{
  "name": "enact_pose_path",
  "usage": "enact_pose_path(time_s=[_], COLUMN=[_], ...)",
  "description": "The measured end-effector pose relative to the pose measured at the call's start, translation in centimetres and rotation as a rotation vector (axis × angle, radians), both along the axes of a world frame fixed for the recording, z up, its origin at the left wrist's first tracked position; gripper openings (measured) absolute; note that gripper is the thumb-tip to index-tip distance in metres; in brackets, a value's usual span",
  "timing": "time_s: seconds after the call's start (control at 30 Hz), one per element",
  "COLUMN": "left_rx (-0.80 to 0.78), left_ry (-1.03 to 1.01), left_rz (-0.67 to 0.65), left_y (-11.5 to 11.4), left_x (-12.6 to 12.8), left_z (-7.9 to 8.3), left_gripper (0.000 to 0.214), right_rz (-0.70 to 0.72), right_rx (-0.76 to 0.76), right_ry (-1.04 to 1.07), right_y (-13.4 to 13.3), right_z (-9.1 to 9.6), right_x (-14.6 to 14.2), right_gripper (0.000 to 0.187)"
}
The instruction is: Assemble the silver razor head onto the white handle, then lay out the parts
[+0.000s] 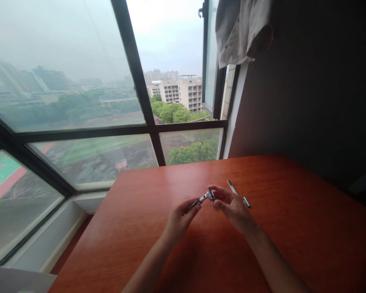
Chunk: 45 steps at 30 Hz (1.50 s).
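A small metal razor [205, 198] is held above the reddish wooden table [146, 228] between both hands. My left hand [180, 215] is closed on its handle end, fingers curled. My right hand [230, 204] pinches the head end with thumb and fingertips. Just behind my right hand a thin pen-like stick with a green end [239, 194] lies flat on the table.
A large window with dark frames [140, 93] runs along the far and left side; one pane is swung open at the top right. A light garment [240, 30] hangs by the dark wall [317, 89] to the right.
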<state>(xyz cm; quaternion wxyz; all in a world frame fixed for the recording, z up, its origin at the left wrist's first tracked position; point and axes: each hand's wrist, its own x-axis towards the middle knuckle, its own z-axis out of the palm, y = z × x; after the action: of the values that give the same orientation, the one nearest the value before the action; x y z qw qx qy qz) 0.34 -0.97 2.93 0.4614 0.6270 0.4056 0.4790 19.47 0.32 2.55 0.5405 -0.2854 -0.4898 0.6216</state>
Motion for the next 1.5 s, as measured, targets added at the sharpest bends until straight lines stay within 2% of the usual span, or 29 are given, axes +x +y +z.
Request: enact_pose_path(time_s=[0.33, 0.6, 1.17, 1.5], left_rx=[0.103, 0.133, 0.150, 0.157], left_ry=[0.104, 0.145, 0.175, 0.165], left_rz=[-0.005, -0.015, -0.044, -0.056], left_y=[-0.1, -0.3, -0.2, 0.0], left_x=[-0.1, 0.0, -0.2, -0.3], left_z=[0.5, 1.1, 1.1, 0.5], left_gripper=[0.024, 0.022, 0.022, 0.020], right_rz=[-0.052, -0.045, -0.043, -0.026], right_rx=[0.003, 0.030, 0.034, -0.017], right_ry=[-0.068, -0.083, -0.079, -0.162], right_y=[0.1, 0.0, 0.0, -0.1], right_z=[-0.5, -0.3, -0.6, -0.4], right_x=[0.4, 0.5, 0.4, 0.5], right_gripper=[0.045, 0.045, 0.049, 0.051])
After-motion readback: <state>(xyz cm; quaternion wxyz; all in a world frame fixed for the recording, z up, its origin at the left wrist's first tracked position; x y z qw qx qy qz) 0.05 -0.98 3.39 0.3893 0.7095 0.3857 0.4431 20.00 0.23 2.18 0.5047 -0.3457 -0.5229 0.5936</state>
